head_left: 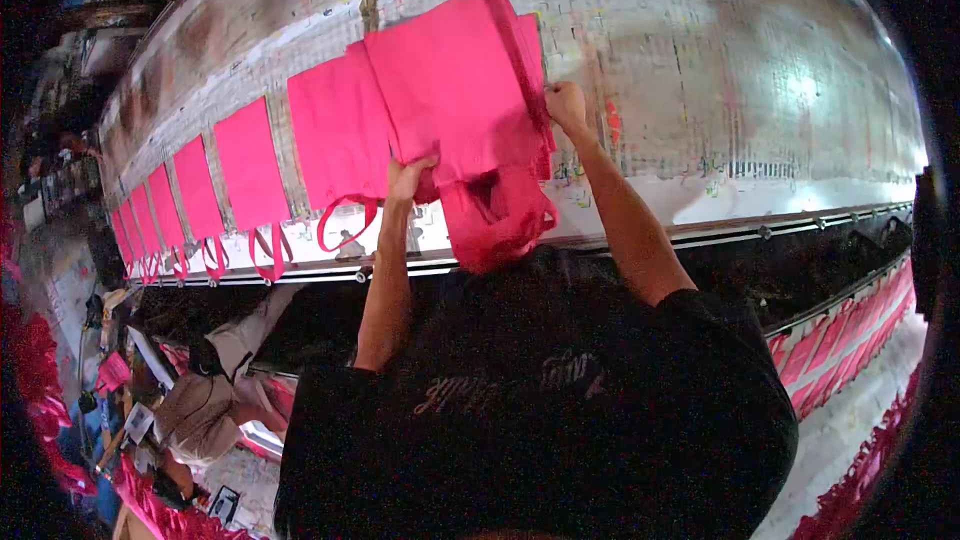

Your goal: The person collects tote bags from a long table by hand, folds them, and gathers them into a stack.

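A stack of pink cloth tote bags [450,90] lies over the long table in front of me, its layers fanned at the right edge. My left hand [408,180] is closed on the stack's lower left side, near the handle end. At the right edge my right hand [564,105] is closed, its fingertips partly hidden against the bags. Bunched pink cloth with straps [495,225] hangs toward my body below the stack. Just left, partly under the stack, a single pink bag [335,110] lies flat, its handle loop [345,225] over the table's near edge.
Several more pink bags [252,165] lie in a row leftward along the paint-stained table [700,70]. A metal rail [800,227] runs along its near edge. Behind me, another table holds pink pieces [840,345]. A person [205,400] is at lower left.
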Demonstrator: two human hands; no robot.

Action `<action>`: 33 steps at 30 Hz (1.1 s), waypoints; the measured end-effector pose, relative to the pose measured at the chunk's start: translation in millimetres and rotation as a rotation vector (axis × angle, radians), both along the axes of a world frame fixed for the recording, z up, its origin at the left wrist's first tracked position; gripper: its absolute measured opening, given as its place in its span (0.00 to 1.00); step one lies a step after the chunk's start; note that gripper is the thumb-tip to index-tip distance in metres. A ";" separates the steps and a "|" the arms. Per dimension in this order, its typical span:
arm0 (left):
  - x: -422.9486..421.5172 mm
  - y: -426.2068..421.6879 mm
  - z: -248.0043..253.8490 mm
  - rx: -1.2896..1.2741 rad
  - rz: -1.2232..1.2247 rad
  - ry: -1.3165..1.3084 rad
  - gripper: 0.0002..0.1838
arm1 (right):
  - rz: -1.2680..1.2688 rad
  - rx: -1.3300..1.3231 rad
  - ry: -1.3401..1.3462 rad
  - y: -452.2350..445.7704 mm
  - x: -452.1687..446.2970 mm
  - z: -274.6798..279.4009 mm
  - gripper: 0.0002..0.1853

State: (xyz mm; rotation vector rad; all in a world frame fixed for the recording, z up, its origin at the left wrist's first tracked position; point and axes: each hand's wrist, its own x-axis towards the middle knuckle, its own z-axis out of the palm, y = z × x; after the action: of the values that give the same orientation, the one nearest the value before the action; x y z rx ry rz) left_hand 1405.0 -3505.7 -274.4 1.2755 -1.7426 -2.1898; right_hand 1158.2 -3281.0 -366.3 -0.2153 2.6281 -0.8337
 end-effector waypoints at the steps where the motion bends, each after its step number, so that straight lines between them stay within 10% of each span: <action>1: -10.3 6.1 5.0 -0.035 0.035 0.041 0.15 | -0.016 -0.099 0.005 1.7 4.6 13.7 0.17; 10: -37.0 28.4 -74.6 -0.579 -0.036 0.002 0.37 | -0.012 -0.301 -0.011 2.3 7.7 31.6 0.15; 17: -60.5 71.0 -6.3 -1.135 0.001 -0.250 0.55 | -0.092 -0.373 -0.064 11.1 -4.9 -38.8 0.15; 29: -61.4 78.4 22.7 -0.919 0.008 -0.491 0.35 | 0.013 -0.642 -0.119 20.4 -9.0 -46.5 0.17; 33: -65.6 86.6 42.7 -0.964 -0.050 -0.542 0.34 | -0.049 -0.293 -0.164 24.5 -20.6 -91.9 0.15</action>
State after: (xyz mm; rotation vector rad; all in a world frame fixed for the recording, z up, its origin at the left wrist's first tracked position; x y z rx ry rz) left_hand 1339.3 -3419.1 -231.7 1.5401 -2.5075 -0.7291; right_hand 1137.6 -3256.6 -458.1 -0.1525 2.3606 -1.1995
